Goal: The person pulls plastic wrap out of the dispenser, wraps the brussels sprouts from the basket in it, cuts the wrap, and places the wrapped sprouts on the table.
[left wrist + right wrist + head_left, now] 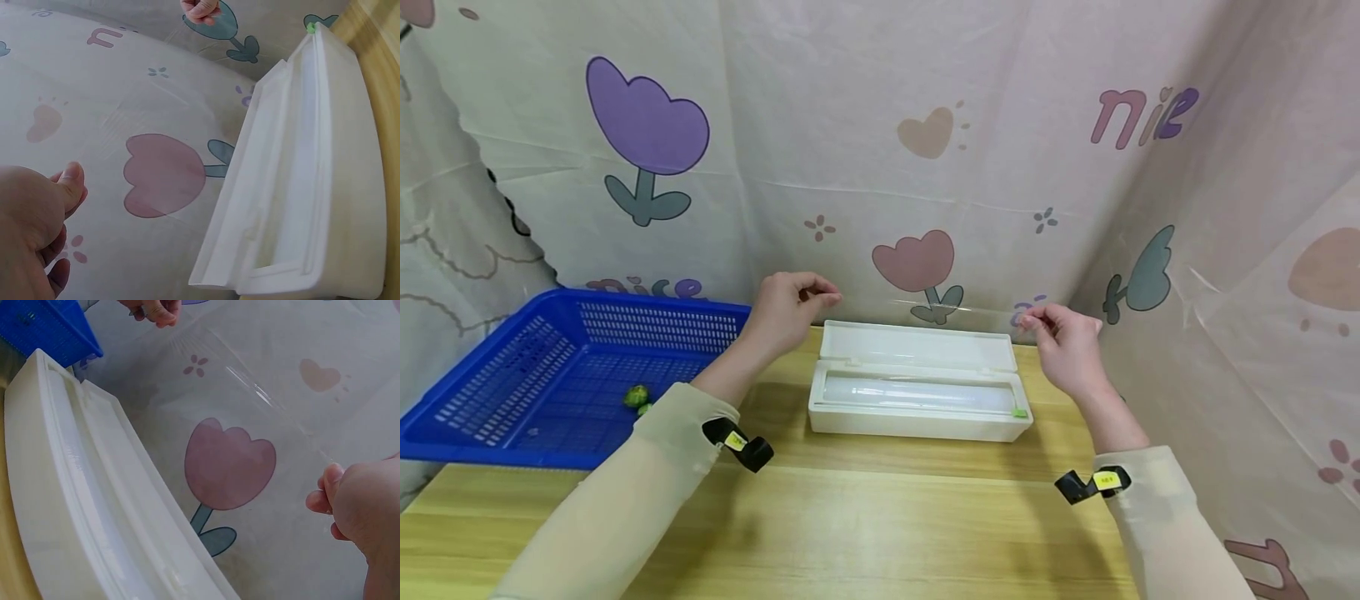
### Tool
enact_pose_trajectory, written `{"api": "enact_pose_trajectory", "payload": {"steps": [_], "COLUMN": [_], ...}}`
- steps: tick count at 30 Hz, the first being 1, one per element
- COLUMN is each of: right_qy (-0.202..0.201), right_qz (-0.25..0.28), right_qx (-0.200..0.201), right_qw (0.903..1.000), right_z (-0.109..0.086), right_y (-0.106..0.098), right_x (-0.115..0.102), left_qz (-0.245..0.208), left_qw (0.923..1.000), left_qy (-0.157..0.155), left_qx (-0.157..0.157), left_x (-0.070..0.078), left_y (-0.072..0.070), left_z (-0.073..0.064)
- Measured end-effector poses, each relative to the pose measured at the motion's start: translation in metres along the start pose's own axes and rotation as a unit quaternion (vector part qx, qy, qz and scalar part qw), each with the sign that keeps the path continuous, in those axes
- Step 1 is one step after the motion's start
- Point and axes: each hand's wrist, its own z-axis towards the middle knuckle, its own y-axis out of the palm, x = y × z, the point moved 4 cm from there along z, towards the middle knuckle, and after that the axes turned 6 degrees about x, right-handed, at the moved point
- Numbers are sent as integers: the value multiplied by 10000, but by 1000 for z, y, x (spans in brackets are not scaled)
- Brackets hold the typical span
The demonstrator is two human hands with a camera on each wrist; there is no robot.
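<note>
A thin clear sheet of plastic wrap [262, 395] is stretched between both hands, its edge and creases glinting in the right wrist view. My left hand [782, 312] pinches one end between thumb and fingers, up behind the left end of a white wrap dispenser box [917, 422]. At the other end, my right hand [1070, 347] pinches the film past the box's right end. The box's lid [917, 345] stands open, tipped back. Inside lies a roll of plastic wrap [917, 392]. A small green slider [1019, 412] sits at the box's right front corner.
To the left on the wooden table [880, 533] stands a blue plastic basket [497, 457], partly behind the left forearm. Small round green vegetables [636, 396] lie in it. A printed curtain [820, 108] hangs close behind the box and along the right side.
</note>
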Motion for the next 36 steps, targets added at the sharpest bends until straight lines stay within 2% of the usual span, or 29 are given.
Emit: {"api": "enact_pose_trajectory", "payload": {"steps": [9, 14, 25, 36], "right_qy": [73, 13, 297, 122], "right_qz": [-91, -173, -153, -161], "right_qx": [28, 117, 107, 261], "right_qw": [9999, 9998, 9994, 9995], "right_z": [12, 18, 29, 39], "right_y": [-8, -14, -25, -38], "right_x": [-9, -15, -25, -35], "left_qz": [94, 131, 122, 43], "left_qw": [9997, 9995, 9986, 9970], "left_qy": [225, 246, 472, 725], "left_qx": [63, 125, 203, 276], "left_x": [11, 18, 35, 51], "left_y": [-9, -15, -25, -35], "left_z": [12, 16, 27, 37]}}
